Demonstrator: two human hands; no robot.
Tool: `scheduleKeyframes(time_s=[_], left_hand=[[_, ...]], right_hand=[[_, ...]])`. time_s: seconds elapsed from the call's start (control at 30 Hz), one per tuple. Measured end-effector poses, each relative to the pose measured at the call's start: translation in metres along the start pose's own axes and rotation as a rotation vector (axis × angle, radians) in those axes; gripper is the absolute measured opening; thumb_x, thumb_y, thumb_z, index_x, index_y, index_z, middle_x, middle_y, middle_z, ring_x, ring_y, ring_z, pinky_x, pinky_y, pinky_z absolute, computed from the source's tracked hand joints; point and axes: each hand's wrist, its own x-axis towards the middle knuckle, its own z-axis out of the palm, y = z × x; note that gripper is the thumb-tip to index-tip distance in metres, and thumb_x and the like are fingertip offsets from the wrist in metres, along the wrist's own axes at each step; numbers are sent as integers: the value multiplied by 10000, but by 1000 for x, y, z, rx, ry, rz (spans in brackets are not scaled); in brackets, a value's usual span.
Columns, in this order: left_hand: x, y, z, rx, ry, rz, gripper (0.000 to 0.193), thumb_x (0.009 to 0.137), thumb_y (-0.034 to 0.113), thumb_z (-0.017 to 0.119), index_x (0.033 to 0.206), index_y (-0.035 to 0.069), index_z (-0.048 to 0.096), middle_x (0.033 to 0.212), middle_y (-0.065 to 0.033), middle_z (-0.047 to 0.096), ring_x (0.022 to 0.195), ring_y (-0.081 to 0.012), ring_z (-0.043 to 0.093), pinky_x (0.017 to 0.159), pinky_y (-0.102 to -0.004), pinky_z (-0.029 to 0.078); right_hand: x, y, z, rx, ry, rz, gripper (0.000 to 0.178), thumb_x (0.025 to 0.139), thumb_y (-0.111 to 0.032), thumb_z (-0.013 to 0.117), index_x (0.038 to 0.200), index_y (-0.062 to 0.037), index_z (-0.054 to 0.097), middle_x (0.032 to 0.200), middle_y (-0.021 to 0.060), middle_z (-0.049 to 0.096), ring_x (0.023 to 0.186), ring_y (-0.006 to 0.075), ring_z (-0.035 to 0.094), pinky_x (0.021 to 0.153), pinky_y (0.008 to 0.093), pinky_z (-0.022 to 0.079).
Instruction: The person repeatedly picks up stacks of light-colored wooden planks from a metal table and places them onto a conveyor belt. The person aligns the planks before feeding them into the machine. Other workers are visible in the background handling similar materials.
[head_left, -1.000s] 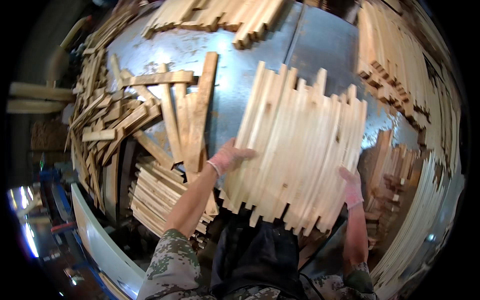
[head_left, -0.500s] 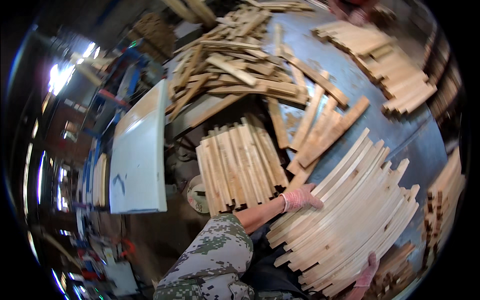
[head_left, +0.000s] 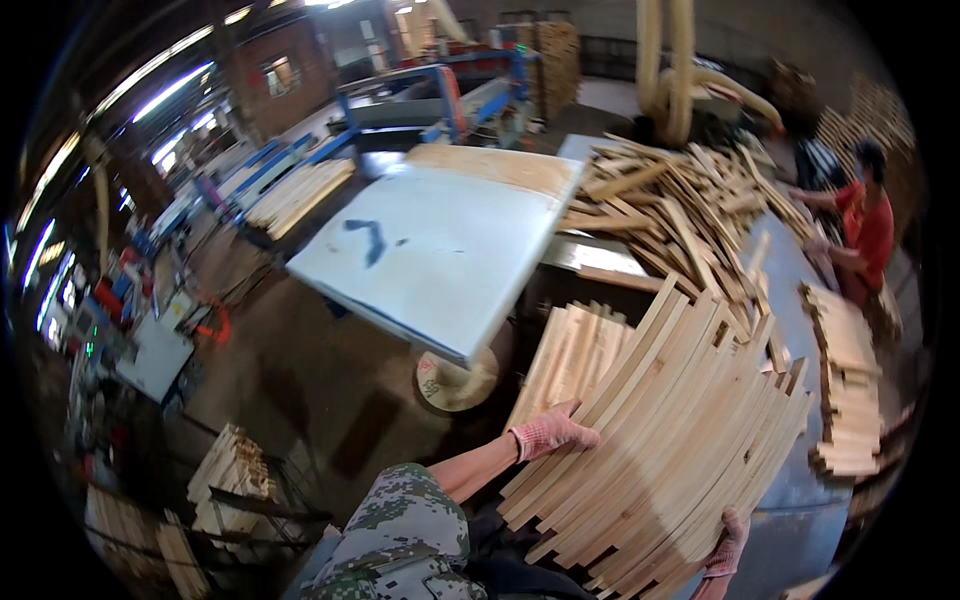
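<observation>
A wide row of pale wooden strips [head_left: 670,430], pressed side by side with uneven ends, is carried between my two hands. My left hand [head_left: 556,432], in a pinkish knit glove, grips the row's left edge with the thumb on top. On the lower right edge, my right hand [head_left: 730,543] in a matching glove clasps the other side; its fingers are partly hidden. Behind the held row, a second stack of strips [head_left: 570,350] shows in part. The held strips tilt up over the blue-grey metal table [head_left: 800,530].
A white-topped board [head_left: 430,250] juts out at centre left, above a round pale container [head_left: 455,380]. Loose strips [head_left: 690,210] pile up on the table. A person in red [head_left: 870,235] works at the far right near another row of strips [head_left: 842,385]. A rack of wood [head_left: 235,480] stands lower left.
My view has swung to the left, bringing the white-topped board, the wood rack and the co-worker further into sight. Both hands keep hold of the row of strips, which has turned with me.
</observation>
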Motion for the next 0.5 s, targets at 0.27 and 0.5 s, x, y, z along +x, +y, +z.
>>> scheduleKeyframes(time_s=[0.27, 0.5], left_hand=[[-169, 10, -229, -158, 233, 242, 851, 811, 221, 955, 1481, -52, 507, 1299, -106, 704, 1111, -188, 696, 978, -350, 585], [-244, 23, -402, -185, 385, 219, 859, 813, 201, 940, 1497, -71, 497, 1283, -146, 719, 1126, -237, 718, 954, -407, 599]], right_hand=[[43, 49, 245, -152, -269, -27, 753, 833, -318, 852, 1433, 49, 583, 1201, 112, 724, 1016, 274, 740, 918, 440, 629], [123, 154, 393, 77, -610, 240, 198, 949, -197, 693, 839, -131, 542, 764, -43, 497, 665, 108, 461, 618, 317, 375]])
